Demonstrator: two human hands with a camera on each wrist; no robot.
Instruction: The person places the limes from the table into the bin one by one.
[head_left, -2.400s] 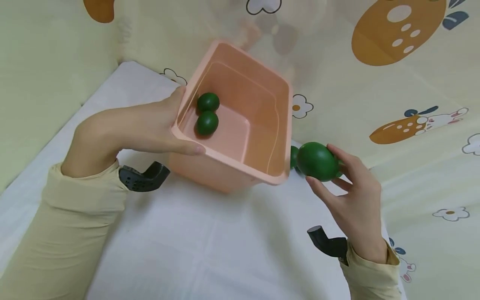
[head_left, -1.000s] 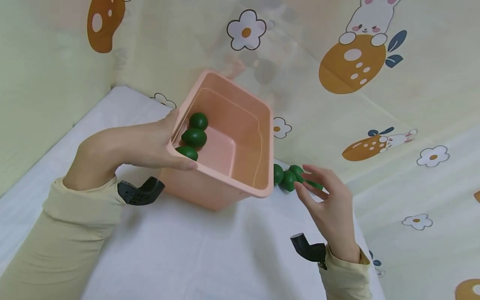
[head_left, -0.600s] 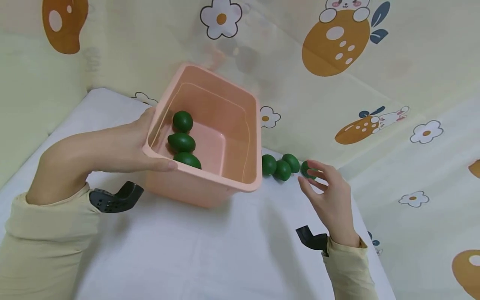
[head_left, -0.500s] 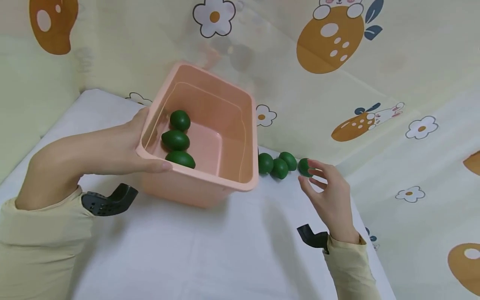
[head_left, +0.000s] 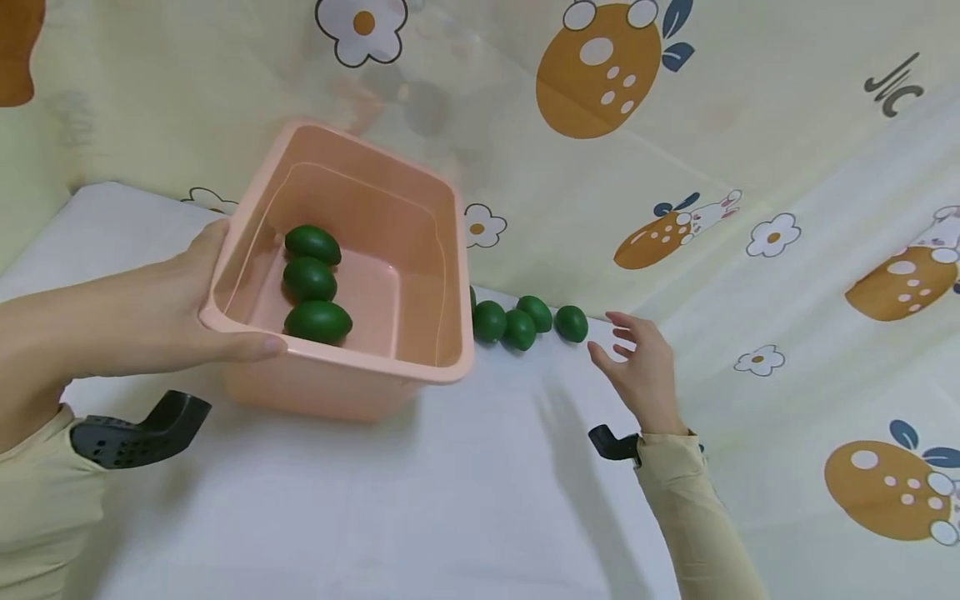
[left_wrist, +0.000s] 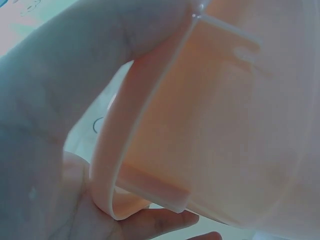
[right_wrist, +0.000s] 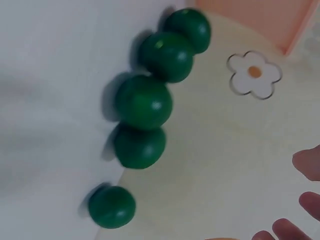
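Note:
A pink plastic bin [head_left: 322, 387] stands tilted at the left in the head view, its mouth facing me. My left hand [head_left: 161, 321] grips its left rim, thumb over the front corner; in the left wrist view, fingers curl under the bin's handle [left_wrist: 120, 135]. Inside the bin lie three green limes, one being the front lime [head_left: 318, 322]. My right hand [head_left: 641, 367] holds nothing, fingers spread and slightly bent, just right of a lone lime [head_left: 572, 323]. Between that lime and the bin sits a cluster of several limes [head_left: 519, 330], the leftmost partly hidden by the bin.
A white cloth [head_left: 450, 500] covers the table. Directly behind the limes and bin rises a cream curtain [head_left: 525, 183] printed with flowers and orange fruit shapes; it also closes off the right side.
The lime my right hand held 2.4 seconds ago has left it, and the bin shows three limes instead of two. The right hand has shifted clear of the lone lime; the view has turned right.

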